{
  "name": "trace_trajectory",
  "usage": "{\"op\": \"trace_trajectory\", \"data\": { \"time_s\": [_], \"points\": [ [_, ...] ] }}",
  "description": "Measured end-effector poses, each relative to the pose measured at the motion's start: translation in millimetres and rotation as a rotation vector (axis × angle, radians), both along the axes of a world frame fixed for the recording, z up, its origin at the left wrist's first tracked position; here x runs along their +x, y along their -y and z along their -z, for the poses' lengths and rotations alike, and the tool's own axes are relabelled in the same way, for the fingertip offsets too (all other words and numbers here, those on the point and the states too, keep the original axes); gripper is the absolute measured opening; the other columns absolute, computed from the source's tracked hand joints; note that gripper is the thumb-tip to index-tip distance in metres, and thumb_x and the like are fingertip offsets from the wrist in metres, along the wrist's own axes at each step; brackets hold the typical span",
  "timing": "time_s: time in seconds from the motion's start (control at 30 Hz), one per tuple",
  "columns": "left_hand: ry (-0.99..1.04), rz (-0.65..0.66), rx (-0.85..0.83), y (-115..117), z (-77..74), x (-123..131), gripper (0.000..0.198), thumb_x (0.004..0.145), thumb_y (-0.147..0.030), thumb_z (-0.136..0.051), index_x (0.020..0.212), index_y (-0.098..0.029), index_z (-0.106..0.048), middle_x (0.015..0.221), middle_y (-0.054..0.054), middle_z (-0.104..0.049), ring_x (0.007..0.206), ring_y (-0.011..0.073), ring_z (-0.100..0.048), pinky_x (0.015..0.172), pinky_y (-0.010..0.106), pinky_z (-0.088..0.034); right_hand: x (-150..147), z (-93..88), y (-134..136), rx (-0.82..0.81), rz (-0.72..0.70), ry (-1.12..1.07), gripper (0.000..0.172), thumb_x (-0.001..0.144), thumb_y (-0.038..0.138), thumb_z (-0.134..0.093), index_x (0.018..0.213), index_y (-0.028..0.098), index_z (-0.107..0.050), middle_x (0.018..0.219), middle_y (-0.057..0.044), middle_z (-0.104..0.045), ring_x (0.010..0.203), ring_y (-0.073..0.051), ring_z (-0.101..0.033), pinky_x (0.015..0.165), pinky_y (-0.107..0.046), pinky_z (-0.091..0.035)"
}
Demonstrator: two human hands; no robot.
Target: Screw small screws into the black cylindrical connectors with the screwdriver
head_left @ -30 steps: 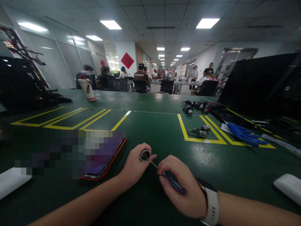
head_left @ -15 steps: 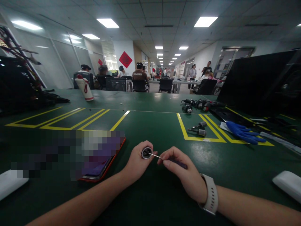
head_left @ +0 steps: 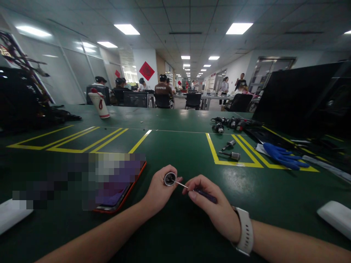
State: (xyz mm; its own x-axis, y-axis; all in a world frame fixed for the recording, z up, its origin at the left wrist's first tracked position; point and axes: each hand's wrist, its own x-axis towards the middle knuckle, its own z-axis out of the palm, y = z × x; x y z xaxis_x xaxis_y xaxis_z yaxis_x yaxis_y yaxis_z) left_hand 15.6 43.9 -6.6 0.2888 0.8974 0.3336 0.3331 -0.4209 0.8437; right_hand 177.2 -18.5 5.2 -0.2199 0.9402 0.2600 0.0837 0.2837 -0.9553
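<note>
My left hand (head_left: 161, 187) is closed around a metal-rimmed cylinder (head_left: 170, 178), whose open, dark end faces me. In my right hand (head_left: 210, 199) is a slim screwdriver (head_left: 206, 195) with a dark purple handle, pinched between thumb and fingers. Its thin shaft points left, and the tip is at the cylinder's open mouth; how far inside it reaches I cannot tell. Both hands are just above the green table (head_left: 175, 233). A pale watch strap circles my right wrist.
Two metal parts with shafts (head_left: 233, 156) lie inside a yellow tape outline. Behind them are several dark cylindrical parts (head_left: 218, 128) with cables. A blue glove (head_left: 282, 155) lies at right, an orange-edged phone-like item (head_left: 131, 188) at left, and a white cup (head_left: 100, 106) farther back.
Both hands have shifted very slightly left, still holding the cylinder and screwdriver. The rear of the two shafted parts in the tape outline has turned a little and lies slightly farther left.
</note>
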Motion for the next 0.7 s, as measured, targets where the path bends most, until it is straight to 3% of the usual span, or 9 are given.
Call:
{"op": "trace_trajectory", "data": {
  "time_s": [0.13, 0.3, 0.7],
  "points": [
    [0.040, 0.045, -0.015, -0.9, 2.1, -0.2, 0.016, 0.070, -0.020, -0.059, 0.064, -0.019, -0.044, 0.059, -0.007, -0.042, 0.055, 0.0105, -0.041, 0.052, 0.022, -0.035, -0.5, -0.5, 0.6, -0.014, -0.010, -0.050, 0.006, 0.082, 0.023, -0.053, 0.083, 0.019, -0.057, 0.086, -0.003, -0.062, 0.079, -0.017, -0.054, 0.071, -0.030, -0.041],
    [-0.044, -0.024, 0.034, -2.2, 5.0, -1.5, 0.016, 0.072, -0.021, -0.059, 0.064, -0.019, -0.046, 0.061, -0.006, -0.044, 0.056, 0.0110, -0.042, 0.053, 0.023, -0.034, -1.3, 1.6, 4.8, 0.044, 0.035, 0.025, 0.007, 0.082, 0.023, -0.052, 0.081, 0.018, -0.057, 0.084, -0.004, -0.060, 0.079, -0.018, -0.054, 0.070, -0.032, -0.041],
    [-0.040, 0.015, 0.006, 3.7, -0.9, -1.7, 0.017, 0.071, -0.023, -0.059, 0.062, -0.019, -0.046, 0.059, -0.006, -0.044, 0.054, 0.0109, -0.041, 0.051, 0.022, -0.034, 1.5, -1.4, 3.0, -0.010, -0.032, -0.028, 0.008, 0.081, 0.024, -0.053, 0.080, 0.018, -0.058, 0.084, -0.004, -0.061, 0.080, -0.018, -0.055, 0.071, -0.032, -0.040]
  ]
}}
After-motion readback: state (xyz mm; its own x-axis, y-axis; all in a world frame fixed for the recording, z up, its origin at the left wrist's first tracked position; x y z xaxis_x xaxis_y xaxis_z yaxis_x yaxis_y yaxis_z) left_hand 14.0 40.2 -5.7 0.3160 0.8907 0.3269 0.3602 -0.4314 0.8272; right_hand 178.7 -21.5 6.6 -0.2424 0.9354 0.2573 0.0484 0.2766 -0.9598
